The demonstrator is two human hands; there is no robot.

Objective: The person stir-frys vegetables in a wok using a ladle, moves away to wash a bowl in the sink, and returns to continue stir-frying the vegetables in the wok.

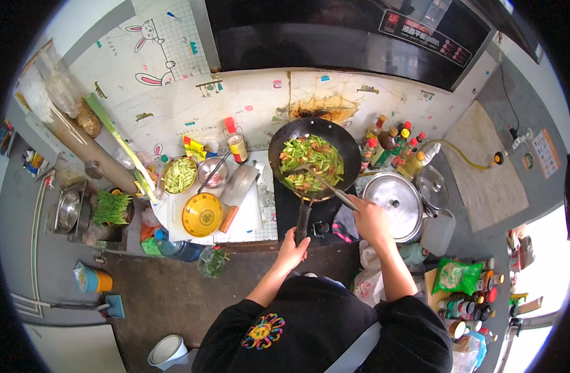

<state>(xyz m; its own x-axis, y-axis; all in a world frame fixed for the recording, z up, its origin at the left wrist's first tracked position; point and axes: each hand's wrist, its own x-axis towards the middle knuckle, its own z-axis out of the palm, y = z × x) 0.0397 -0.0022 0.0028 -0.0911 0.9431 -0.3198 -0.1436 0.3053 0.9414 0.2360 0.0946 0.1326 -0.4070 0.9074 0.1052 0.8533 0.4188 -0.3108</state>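
My left hand [293,248] grips the black handle [303,221] of a dark wok. The wok [352,161] is tilted over the black stove [287,205], and a bit of orange glow shows under its near rim. In my right hand [369,219] is a metal spatula [337,192]; its head is buried in the food. Chopped green stalks [313,151] mixed with brown pieces of what looks like meat fill the wok's middle. To the right of my right hand sits a lidded metal pot [392,205]. A dark cloth [345,224] lies beside the stove.
Left of the stove are a cleaver [238,189], a yellow bowl [202,214], a bowl of cut stalks [180,176] and a small metal bowl [212,169]. Several seasoning bottles [387,144] stand right of the wok. A range hood [313,37] hangs above. A yellow hose [466,151] runs along the right wall.
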